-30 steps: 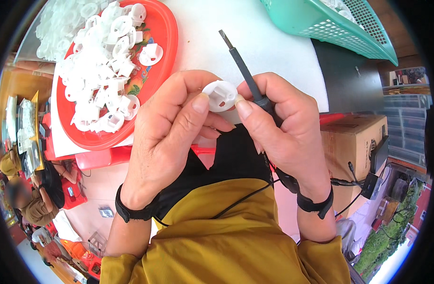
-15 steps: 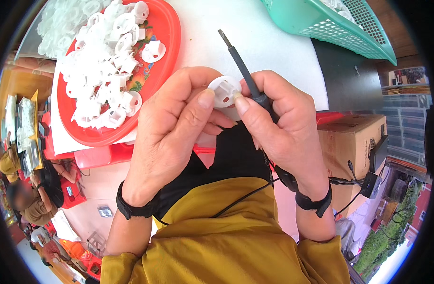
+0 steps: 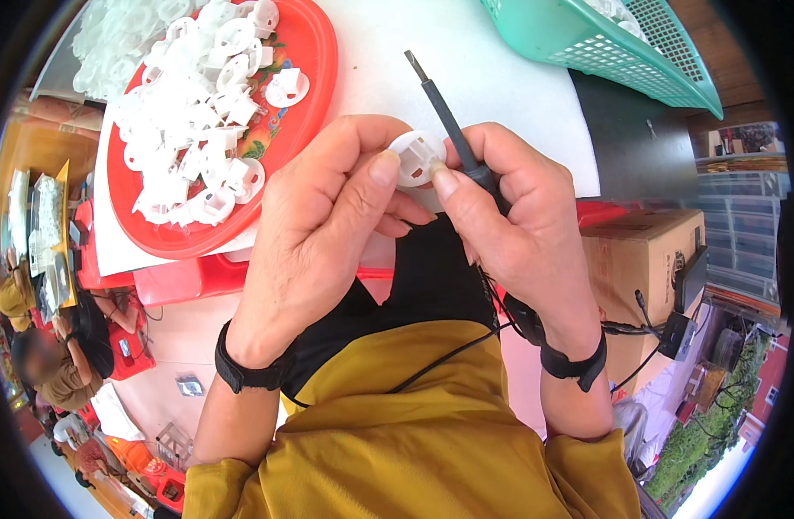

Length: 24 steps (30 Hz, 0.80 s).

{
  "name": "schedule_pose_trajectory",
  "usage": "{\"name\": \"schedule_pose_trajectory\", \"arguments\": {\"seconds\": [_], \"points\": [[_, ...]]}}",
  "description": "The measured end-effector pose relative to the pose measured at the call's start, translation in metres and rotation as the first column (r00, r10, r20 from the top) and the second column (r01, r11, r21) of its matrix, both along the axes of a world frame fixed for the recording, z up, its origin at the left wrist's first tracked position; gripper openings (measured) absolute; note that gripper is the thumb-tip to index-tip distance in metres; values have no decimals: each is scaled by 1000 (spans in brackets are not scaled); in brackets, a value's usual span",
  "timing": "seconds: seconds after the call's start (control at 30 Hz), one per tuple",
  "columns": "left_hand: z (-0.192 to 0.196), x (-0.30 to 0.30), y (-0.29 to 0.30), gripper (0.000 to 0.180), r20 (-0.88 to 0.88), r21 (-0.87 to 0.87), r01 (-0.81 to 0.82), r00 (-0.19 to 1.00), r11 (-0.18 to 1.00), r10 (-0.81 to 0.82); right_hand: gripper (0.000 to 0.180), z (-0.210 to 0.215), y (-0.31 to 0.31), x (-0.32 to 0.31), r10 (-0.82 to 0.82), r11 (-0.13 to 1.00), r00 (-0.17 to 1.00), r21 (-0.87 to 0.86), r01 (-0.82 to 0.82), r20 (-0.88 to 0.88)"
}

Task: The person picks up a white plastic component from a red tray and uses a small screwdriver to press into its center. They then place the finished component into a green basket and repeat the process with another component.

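One white slotted disc (image 3: pixel 418 156) is held near 12 o'clock in the view, the left hand (image 3: pixel 315 212) closing its fingers narrowly on the disc's 9 o'clock edge. The right hand (image 3: pixel 527 203) has its fingers around a dark screwdriver (image 3: pixel 449 121) aimed toward 11 o'clock, its thumb at the disc's 4 o'clock edge. Around 10 o'clock, a red tray (image 3: pixel 321 78) heaped with white pieces (image 3: pixel 185 130) rests on the white-covered tabletop (image 3: pixel 371 82); a green basket (image 3: pixel 578 43) shows between 1 and 2 o'clock.
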<state>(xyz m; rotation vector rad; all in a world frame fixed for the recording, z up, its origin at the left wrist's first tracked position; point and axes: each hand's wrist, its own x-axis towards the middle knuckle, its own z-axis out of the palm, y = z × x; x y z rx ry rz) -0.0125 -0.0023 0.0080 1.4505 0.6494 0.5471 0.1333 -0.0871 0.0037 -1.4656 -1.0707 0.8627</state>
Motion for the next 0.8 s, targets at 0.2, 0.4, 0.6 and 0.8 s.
{"name": "schedule_pose_trajectory", "arguments": {"seconds": [0.2,0.4,0.6,0.8], "points": [[-4,-1,1,27,46,9,6,999,1000,-6,14,7,-1,2,13,997,999,-80,-10,42],[-4,-1,0,26,73,21,-2,997,1000,0,15,9,1,1,17,990,993,-143,-1,113],[-4,-4,4,32,78,11,67,995,998,-68,14,20,-1,-5,2,990,987,-143,21,159],[6,-6,0,48,102,-83,-3,995,997,12,11,58,-6,3,-31,987,915,-135,92,402]]}}
